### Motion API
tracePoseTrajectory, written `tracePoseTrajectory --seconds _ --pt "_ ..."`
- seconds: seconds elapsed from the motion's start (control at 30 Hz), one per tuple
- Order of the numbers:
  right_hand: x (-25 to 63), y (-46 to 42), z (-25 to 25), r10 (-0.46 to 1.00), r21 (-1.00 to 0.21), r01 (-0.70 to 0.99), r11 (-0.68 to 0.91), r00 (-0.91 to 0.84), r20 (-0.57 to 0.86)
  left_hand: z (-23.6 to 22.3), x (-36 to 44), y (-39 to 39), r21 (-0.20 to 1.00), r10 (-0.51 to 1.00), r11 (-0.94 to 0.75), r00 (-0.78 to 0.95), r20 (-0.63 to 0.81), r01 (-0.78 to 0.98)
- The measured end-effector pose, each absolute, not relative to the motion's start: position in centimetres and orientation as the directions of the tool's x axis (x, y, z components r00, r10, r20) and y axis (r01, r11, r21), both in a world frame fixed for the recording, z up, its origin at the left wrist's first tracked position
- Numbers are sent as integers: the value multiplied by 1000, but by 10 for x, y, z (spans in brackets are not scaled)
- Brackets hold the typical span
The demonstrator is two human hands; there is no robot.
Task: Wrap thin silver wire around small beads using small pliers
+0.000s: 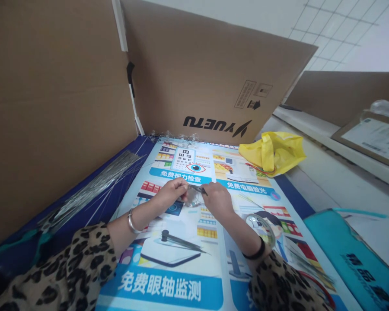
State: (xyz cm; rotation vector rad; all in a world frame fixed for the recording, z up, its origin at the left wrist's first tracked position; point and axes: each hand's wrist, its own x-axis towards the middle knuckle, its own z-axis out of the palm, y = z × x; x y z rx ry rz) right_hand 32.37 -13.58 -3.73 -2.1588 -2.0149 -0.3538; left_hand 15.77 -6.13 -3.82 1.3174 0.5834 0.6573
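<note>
My left hand and my right hand meet over the middle of a printed eye-care poster. Both pinch a small clear lens-like piece with a thin dark metal part between them. The right fingers grip the dark thin end. The left fingers hold the clear rim. A silver bangle sits on my left wrist, a black band on my right. A clear round lens lies on the poster just right of my right forearm.
A bundle of thin silver wires lies at the left on the blue mat. Cardboard walls stand at left and back. A yellow plastic bag sits at the back right, a teal bag at the right.
</note>
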Motion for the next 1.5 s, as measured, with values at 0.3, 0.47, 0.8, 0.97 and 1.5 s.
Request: tracePoseTrajectory --seconds 0.3,0.47,0.8,0.97,1.5 --pt "333 -133 -47 915 -145 980 -134 178 362 -42 159 -56 982 873 117 487 -32 -146" --pt "320 -140 -41 923 -107 992 -71 106 370 -40 160 -60 989 874 70 485 3 -131" --pt "321 -138 -44 904 -95 990 -106 136 406 -43 161 -63 995 821 -94 563 96 -33" --pt "321 -139 -45 899 -104 992 -77 114 422 -42 161 -64 996 784 -84 616 79 -21" --pt "328 -134 -43 942 -114 990 -77 110 316 -39 158 -61 996 751 59 661 2 -70"
